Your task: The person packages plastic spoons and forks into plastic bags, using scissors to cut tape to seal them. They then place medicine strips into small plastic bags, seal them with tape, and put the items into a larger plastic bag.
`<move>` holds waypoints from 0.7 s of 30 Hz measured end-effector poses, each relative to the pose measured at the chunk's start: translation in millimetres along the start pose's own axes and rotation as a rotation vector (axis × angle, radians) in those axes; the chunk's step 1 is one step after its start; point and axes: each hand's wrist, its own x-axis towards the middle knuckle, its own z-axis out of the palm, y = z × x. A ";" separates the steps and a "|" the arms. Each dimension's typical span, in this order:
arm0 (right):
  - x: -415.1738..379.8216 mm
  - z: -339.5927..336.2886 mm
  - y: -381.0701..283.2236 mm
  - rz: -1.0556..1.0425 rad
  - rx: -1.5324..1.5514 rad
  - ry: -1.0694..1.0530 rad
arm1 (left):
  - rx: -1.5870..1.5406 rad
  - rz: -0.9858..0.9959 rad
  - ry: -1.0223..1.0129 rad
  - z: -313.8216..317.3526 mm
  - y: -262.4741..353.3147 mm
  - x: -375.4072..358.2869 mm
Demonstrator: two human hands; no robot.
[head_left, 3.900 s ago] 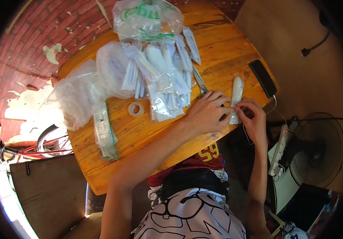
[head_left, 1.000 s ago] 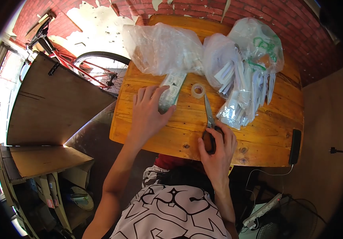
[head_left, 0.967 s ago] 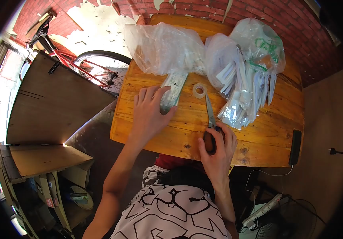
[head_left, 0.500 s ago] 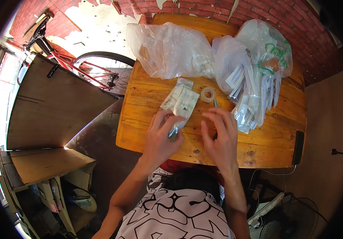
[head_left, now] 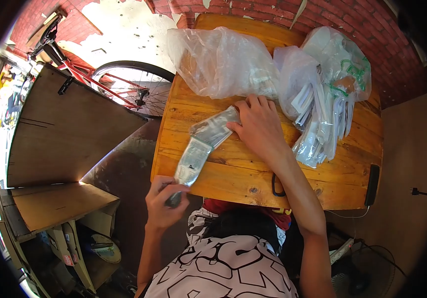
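Observation:
My left hand (head_left: 166, 201) is closed at the table's near left edge, pinching the lower end of a clear plastic packet (head_left: 193, 159) with pale contents. A small dark item shows between its fingers. Another clear packet (head_left: 213, 128) lies against the upper end of the first. My right hand (head_left: 260, 121) reaches over the table, fingers bent downward beside the big plastic bag, the thumb near the upper packet. What lies under its fingers is hidden. A dark loop-shaped handle (head_left: 277, 185) shows beside my right forearm.
On the wooden table (head_left: 233, 174) stand a large translucent bag (head_left: 223, 62) and bags of white packets (head_left: 318, 99). A black bar (head_left: 372, 184) lies at the right edge. A bicycle (head_left: 134, 89), a brown panel (head_left: 64, 134) and cardboard (head_left: 64, 203) are at the left.
My left hand has moved down and left, drawing the packet with it. My right hand has moved up toward the large bag, over the place where the tape roll lay.

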 end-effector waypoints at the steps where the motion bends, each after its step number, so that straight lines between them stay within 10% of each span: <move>1: 1.4 -3.1 -1.6 0.030 0.016 -0.034 | -0.001 0.002 0.012 -4.9 -3.9 -0.5; 21: 4.4 -7.7 3.3 0.077 0.424 -0.151 | 0.008 0.070 0.030 22.2 -19.6 85.0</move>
